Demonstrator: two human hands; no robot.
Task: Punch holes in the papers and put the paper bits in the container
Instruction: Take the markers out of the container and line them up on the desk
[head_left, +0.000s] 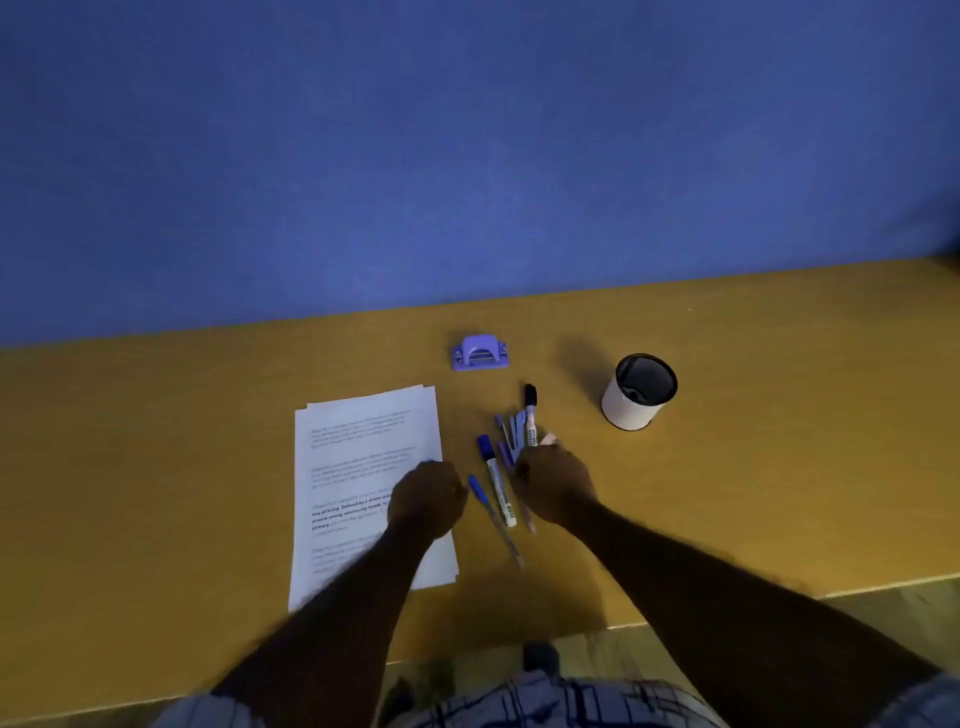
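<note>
A stack of printed white papers (363, 441) lies on the wooden desk (156, 441), left of centre. My left hand (426, 499) rests knuckles-up on the stack's right edge with its fingers curled; what they hold is hidden. A purple hole punch (479, 353) sits behind the papers, near the wall. A white container (631, 410) with a dark inside stands upright at the right. My right hand (558, 488) is closed over a fan of pens, with a black-capped marker (531, 410) sticking out beyond it.
A blue-capped marker (496, 483) and a blue pen (480, 493) lie between my hands. A blue partition (467, 156) rises right behind the desk. The desk's front edge runs just under my forearms, with floor below it.
</note>
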